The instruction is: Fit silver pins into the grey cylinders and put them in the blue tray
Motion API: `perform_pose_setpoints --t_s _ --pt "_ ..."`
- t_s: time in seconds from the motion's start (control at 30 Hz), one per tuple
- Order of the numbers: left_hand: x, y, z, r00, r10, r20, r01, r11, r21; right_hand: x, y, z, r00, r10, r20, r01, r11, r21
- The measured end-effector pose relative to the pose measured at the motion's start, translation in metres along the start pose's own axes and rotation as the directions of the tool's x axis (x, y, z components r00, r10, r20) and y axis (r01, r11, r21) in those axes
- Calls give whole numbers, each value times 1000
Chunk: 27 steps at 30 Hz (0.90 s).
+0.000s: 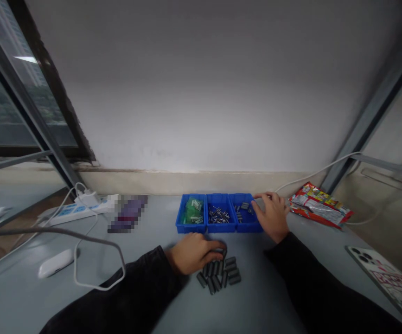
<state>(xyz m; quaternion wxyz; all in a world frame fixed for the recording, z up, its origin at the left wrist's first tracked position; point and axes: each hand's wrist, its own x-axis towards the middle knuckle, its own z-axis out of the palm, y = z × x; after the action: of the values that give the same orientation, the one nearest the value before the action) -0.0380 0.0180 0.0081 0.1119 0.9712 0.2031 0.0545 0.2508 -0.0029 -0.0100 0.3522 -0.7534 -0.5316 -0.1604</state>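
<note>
My left hand [195, 253] reaches over a loose pile of dark grey cylinders [216, 281] on the table. Its thumb and forefinger are closed around a grey cylinder [225, 253] at the pile's far edge. My right hand [273, 214] lies at the right side of the right blue bin [249, 228], its thumb and forefinger apart over the rim. A few grey cylinders lie in that bin. Small silvery metal pins fill part of the middle blue bin [221, 228]. The left blue bin [191, 228] holds a green plastic bag [191, 208] with small pieces.
A white power strip [70, 211], a pixelated purple item [127, 214] and a white mouse-like object [56, 263] are at left, with a cable [98, 288] looping over my left sleeve. At right are a red snack bag [321, 205] and a phone [388, 278].
</note>
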Motion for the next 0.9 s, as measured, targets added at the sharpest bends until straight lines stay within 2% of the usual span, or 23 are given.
perform_pose_setpoints --t_s 0.2,0.33,0.47,0.63,0.77,0.9 --pt "0 0 -1 1000 5 -2 -5 1000 18 0 -6 -5 999 -43 -28 46 994 102" --pt "0 -1 0 998 18 -55 -19 1000 -14 -5 -15 -6 983 -169 -76 181 964 194" --pt "0 -3 2 991 69 -113 -79 993 -82 -13 -29 -8 925 -367 -101 380 869 317" --pt "1 -3 2 975 145 -169 -158 986 -62 -25 -49 -14 817 -564 -116 554 714 429" --pt "2 -4 2 963 190 -190 -203 978 -51 -35 -58 -16 760 -637 -126 618 648 445" --pt "2 -5 4 951 226 -210 -245 967 -67 -43 -61 -14 740 -669 -77 616 625 480"
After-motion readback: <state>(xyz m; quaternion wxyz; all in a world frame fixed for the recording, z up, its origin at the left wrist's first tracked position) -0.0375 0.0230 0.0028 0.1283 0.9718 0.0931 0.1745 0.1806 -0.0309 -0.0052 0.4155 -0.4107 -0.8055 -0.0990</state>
